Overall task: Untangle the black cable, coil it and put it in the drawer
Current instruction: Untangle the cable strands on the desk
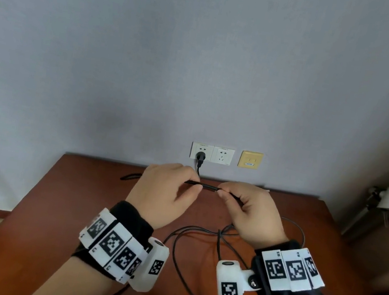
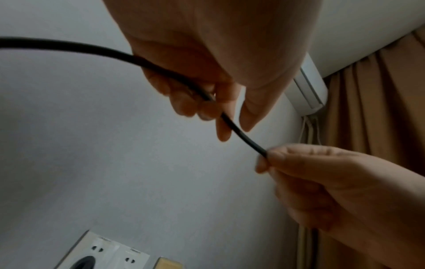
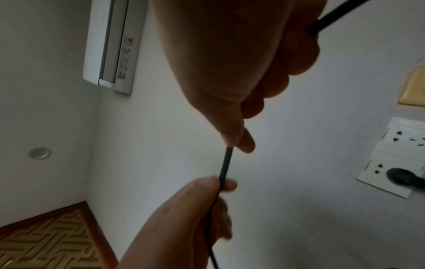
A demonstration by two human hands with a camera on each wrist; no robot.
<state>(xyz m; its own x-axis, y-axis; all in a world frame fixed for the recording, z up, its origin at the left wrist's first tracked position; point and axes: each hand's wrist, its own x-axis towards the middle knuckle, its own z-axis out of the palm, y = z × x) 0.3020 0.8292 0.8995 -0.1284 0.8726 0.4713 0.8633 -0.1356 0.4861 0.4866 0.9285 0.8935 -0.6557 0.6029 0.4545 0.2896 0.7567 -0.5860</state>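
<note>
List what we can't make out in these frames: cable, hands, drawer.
- Drawer: in no view; the head view shows only the top of the table.
- Black cable: head view, its loops pass under the right hand and wrist cameras, so remaining tangles can't be judged.
- Cable ends: cut off by the edges in both wrist views.
- Left hand: its fingertips blur in the right wrist view.
- Whether the wall plug belongs to this cable: the hands cover the link.

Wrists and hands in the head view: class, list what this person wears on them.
Both hands are bare. The left hand and right hand each have a black wristband ringed by white blocks printed with black square codes, plus a white camera pod bearing one more code.
</note>
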